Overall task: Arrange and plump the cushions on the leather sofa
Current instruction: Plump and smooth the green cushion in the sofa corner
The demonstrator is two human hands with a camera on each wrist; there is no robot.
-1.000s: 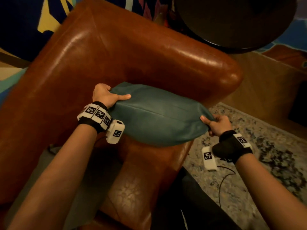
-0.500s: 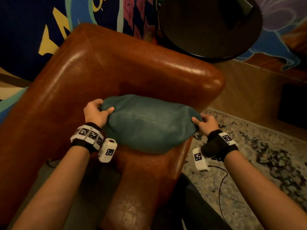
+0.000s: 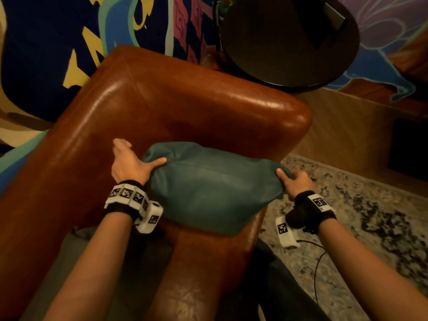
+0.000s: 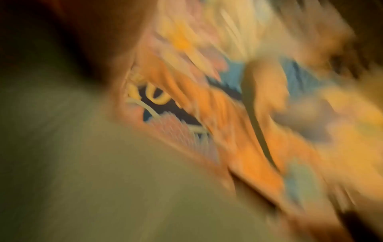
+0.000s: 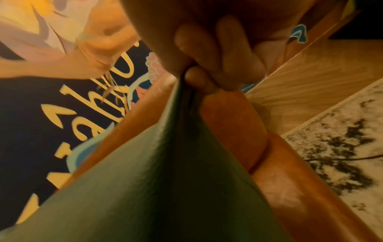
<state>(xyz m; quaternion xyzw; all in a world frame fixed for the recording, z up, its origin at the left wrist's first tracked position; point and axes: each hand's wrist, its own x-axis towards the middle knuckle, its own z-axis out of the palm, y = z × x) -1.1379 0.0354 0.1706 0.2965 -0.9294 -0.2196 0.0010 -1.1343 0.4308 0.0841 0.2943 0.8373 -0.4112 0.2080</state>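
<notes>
A teal leather cushion (image 3: 208,191) sits over the seat of a brown leather sofa (image 3: 180,107), close to the right armrest, held at both ends by a person leaning over it. The right hand (image 3: 297,181) is clamped on the cushion's right corner, fingers (image 5: 223,54) curled and bunching the leather into a tight fold, as the right wrist view shows. The left hand (image 3: 128,164) cups the cushion's left end with its thumb pressed on top; its fingers lie behind the cushion, and the left wrist view is too blurred to add detail. Beside the sofa, a mottled rug (image 3: 361,218) covers the wooden floor. A dark round tabletop (image 3: 278,47) stands behind the armrest, against a painted mural wall (image 3: 46,42).
</notes>
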